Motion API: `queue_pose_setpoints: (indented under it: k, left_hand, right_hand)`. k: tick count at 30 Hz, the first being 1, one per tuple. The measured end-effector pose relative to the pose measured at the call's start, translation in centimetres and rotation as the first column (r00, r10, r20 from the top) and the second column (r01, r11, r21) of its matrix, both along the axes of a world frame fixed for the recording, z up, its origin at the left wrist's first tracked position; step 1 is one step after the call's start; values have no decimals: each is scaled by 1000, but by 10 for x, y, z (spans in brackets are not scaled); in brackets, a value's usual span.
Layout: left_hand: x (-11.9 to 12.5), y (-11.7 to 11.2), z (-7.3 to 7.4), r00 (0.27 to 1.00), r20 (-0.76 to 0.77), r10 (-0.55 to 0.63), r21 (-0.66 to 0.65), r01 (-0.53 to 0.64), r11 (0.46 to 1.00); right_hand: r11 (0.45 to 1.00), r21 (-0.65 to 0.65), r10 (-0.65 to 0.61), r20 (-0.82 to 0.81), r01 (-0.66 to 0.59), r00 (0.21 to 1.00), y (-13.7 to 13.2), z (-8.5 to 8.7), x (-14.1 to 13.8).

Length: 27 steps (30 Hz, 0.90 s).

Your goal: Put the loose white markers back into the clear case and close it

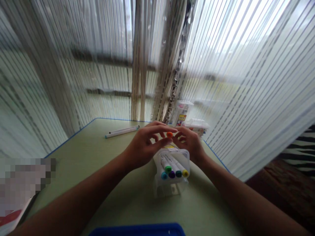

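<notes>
An orange-capped marker point(169, 134) points its end toward me, pinched between the thumb and fingers of my left hand point(147, 142). Close against its right side is my right hand point(188, 141), fingers bent inward; what they grip is hidden. Below both hands, a clear plastic case point(187, 157) stands on the table with its near end facing me. Inside lie several white markers with coloured ends, among them a green one point(168, 169), a light blue one point(164, 175) and a yellow one point(185, 173).
Two white markers point(122, 131) lie on the pale green table point(98, 150), left of my hands. Two clear cases, one upright point(181, 113) and one lower point(197, 126), stand at the back right. A blue object point(137, 230) is at the near edge. String curtains point(110, 65) hang behind.
</notes>
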<state>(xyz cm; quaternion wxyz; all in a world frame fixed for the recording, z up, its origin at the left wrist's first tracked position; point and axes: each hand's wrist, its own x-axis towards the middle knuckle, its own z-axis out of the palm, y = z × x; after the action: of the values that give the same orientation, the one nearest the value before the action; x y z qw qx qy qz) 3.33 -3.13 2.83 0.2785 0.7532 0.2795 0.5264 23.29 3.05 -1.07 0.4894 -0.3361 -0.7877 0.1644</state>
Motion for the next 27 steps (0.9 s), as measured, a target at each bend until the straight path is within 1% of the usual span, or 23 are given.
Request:
queue_pose_setpoints:
  k: [3,7,10,13,16,21,27]
  left_hand:
    - [0,1,0,999,22,33,-16,-33,999]
    - [-3,5,0,988,89,126,-57,-121,991]
    - [-7,11,-1,971,146,191,-99,-178,979]
    - [-11,16,-3,959,179,220,-108,-203,973]
    - [-11,17,-5,964,181,195,-104,-178,978]
    - [-5,10,-6,984,135,119,-58,-112,992]
    - [-3,4,-5,997,65,47,-5,-47,999]
  right_hand:
    - [998,40,-49,23,48,999,2,-1,1]
    - [988,120,-104,51,98,993,3,0,1]
    - [978,177,-122,66,109,990,2,2,1]
    - [980,174,-110,72,96,991,1,4,1]
    - [986,145,-92,93,78,991,2,3,1]
    - [994,94,-62,145,49,988,5,0,2]
    - [996,82,-43,131,32,990,5,0,2]
